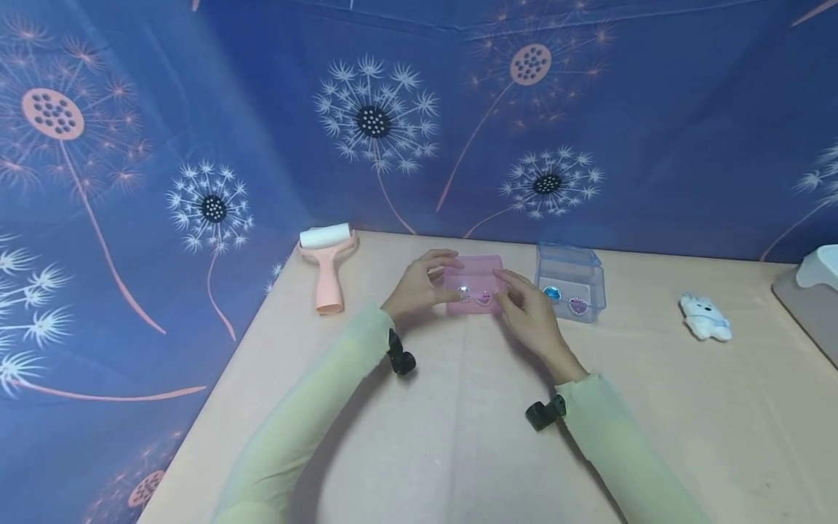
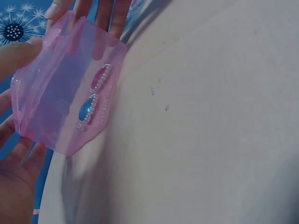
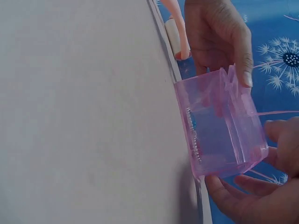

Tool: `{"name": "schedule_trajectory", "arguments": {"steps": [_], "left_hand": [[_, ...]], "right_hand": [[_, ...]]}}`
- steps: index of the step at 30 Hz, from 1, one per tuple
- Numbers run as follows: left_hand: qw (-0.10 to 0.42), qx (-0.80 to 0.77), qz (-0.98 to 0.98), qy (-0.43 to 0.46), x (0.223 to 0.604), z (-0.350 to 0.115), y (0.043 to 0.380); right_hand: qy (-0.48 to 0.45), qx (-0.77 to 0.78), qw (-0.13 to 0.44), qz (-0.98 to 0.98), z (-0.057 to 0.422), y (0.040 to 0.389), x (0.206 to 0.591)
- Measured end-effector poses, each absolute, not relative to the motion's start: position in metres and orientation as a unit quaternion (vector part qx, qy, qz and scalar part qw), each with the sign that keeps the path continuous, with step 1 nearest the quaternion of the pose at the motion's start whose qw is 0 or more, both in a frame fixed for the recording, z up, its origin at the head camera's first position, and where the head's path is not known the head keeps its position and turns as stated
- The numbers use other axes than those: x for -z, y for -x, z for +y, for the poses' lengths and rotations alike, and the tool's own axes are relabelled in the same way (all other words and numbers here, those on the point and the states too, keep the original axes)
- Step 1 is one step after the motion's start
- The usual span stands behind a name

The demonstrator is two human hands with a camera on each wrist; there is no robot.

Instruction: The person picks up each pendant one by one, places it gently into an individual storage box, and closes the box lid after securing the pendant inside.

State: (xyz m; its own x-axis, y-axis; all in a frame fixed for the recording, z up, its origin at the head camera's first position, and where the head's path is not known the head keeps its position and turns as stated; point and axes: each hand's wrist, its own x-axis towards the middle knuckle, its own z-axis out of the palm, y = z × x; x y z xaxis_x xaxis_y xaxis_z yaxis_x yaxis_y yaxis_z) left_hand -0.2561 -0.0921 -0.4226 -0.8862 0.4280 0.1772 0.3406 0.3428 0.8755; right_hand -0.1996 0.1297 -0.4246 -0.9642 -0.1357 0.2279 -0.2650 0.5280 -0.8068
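Observation:
Between both hands is a small, clear pink plastic box point(image 1: 473, 266), which holds a blue gem point(image 2: 86, 111) and a pink gem point(image 2: 99, 79), both with beaded silvery rims. My left hand point(image 1: 419, 290) grips its left side, thumb toward the front. From the other side my right hand point(image 1: 529, 314) grips the right end, fingertips at the upper right corner. In the right wrist view the pink box's lid edge point(image 3: 233, 116) appears folded close to the body; whether it is fully closed I cannot tell. Whether the base touches the table is unclear.
Just right of the hands stands a clear blue box point(image 1: 592, 280), lid raised, with a blue gem point(image 1: 552, 293) and a purple gem point(image 1: 579, 306). A pink-handled roller point(image 1: 329, 280) lies left. Farther right are a white plush bear point(image 1: 705, 317) and a grey-white container point(image 1: 808, 298).

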Motion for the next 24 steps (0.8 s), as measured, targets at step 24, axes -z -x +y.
{"name": "schedule_trajectory", "arguments": {"steps": [24], "left_hand": [[0.088,-0.509,0.823,-0.236,0.4239,-0.0956,0.2600]], "right_hand": [[-0.082,-0.500,0.074,-0.859,0.1289,0.1985,0.4282]]}}
